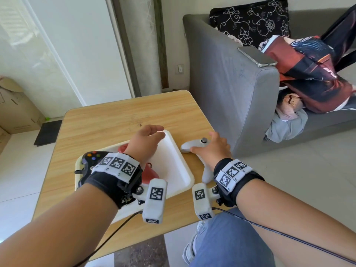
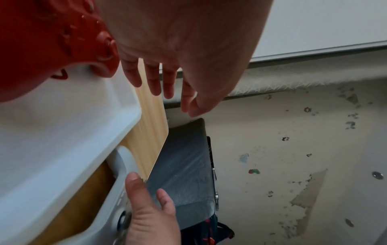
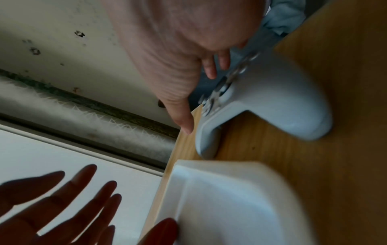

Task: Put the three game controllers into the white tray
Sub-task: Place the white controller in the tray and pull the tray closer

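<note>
A white tray sits on the wooden table. In its left end lies a black controller, and beside that a red controller, partly hidden under my left wrist. My left hand hovers over the tray with straight fingers and holds nothing; the left wrist view shows the red controller just behind the left hand. A white controller lies on the table right of the tray. My right hand is spread over the white controller, fingers extended, thumb at its near grip.
A grey sofa stands close to the table's right edge, with a phone on its armrest. Cardboard boxes stand at the far left. My knee in jeans is at the table's near edge. Cables trail from both wrists.
</note>
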Demonstrator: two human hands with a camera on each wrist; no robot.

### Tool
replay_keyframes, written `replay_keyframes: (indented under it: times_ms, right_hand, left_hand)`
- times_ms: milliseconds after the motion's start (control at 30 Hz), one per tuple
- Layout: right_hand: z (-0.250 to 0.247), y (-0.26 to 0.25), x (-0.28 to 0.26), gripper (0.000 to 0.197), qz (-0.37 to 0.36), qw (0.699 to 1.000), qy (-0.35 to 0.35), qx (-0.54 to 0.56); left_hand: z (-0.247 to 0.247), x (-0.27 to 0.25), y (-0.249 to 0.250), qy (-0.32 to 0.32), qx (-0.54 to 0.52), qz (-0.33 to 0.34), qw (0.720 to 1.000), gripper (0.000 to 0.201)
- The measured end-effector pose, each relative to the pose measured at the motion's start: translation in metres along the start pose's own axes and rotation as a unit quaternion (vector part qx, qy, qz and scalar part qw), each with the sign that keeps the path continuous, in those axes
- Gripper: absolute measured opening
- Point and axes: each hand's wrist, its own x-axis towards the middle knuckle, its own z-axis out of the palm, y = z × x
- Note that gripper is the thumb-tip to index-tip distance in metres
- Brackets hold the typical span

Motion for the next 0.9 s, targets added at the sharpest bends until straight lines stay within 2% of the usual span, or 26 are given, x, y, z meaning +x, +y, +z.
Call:
replay_keyframes:
  times_ms: [100, 233, 433, 600, 733, 833, 900]
  right_hand:
    - [-0.001, 0.013, 0.0, 0.098, 0.01, 0.999, -0.036, -0.003]
    - [0.003, 0.022, 0.002, 0.101, 0.01, 0.998, -0.058, -0.017]
    - [0.004, 0.026, 0.003, 0.098, 0.001, 0.999, -0.051, -0.005]
    - [0.0, 0.023, 0.002, 0.096, -0.016, 0.999, -0.015, 0.026]
    - [-0.005, 0.011, 0.0, 0.096, -0.067, 0.994, -0.012, 0.086]
    - [-0.008, -0.002, -0.007, 0.101, -0.138, 0.977, -0.066, 0.149]
    - [-0.006, -0.013, -0.014, 0.105, -0.187, 0.965, -0.107, 0.147]
  left_hand:
    - [0.014, -0.002, -0.003, -0.026, 0.003, -0.005, 1.0, 0.014]
    - [0.023, -0.005, -0.005, -0.047, 0.012, -0.009, 0.999, 0.018]
    - [0.016, -0.003, -0.012, -0.032, 0.002, -0.022, 0.999, 0.018]
    - [0.008, 0.001, -0.014, -0.021, -0.006, -0.022, 1.0, 0.017]
    - [0.001, 0.005, -0.014, -0.012, -0.016, -0.021, 1.0, 0.012]
    - [-0.008, 0.009, -0.012, -0.016, -0.066, -0.037, 0.997, 0.006]
    - [-0.015, 0.01, -0.01, -0.022, -0.099, -0.045, 0.994, 0.007]
